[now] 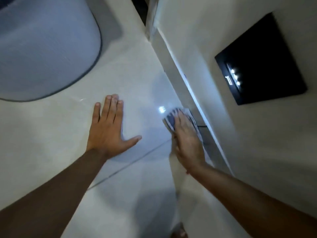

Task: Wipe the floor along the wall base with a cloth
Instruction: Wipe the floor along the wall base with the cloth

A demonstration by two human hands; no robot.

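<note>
A blue and white patterned cloth [169, 120] lies flat on the glossy pale floor tiles [137, 86], right against the white skirting [187, 93] at the foot of the wall. My right hand [187, 143] presses down on the cloth with straight fingers, covering most of it. My left hand [109, 129] rests flat on the floor to the left, fingers spread, holding nothing.
A large pale grey rounded object with a dark rim [42, 45] stands on the floor at the upper left. A black wall plate with small lights [260, 62] is set in the wall at the right. A tile joint [137, 157] runs across the floor under my arms.
</note>
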